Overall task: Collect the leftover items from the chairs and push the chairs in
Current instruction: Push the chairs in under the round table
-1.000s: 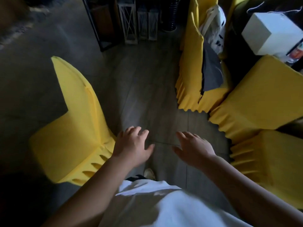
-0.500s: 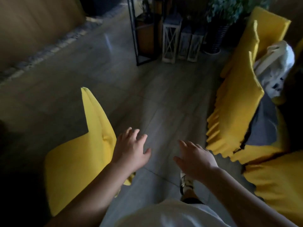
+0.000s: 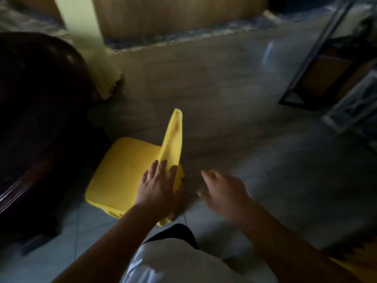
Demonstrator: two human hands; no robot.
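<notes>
Left hand (image 3: 158, 187) lies flat on the chair (image 3: 122, 170) backrest, fingers straight; right hand (image 3: 222, 189) hovers open. Cover looks slippery; grip the rigid back.

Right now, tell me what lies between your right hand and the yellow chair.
Head view: only bare floor separates the right hand from the yellow chair.

Our left hand (image 3: 158, 185) reaches forward, palm down, fingers straight and a little spread. Our right hand (image 3: 223, 189) is held out just beside it, apart from it, palm down, fingers loosely bent and blurred, holding nothing. Both forearms are bare and stretch forward from our body.
</notes>
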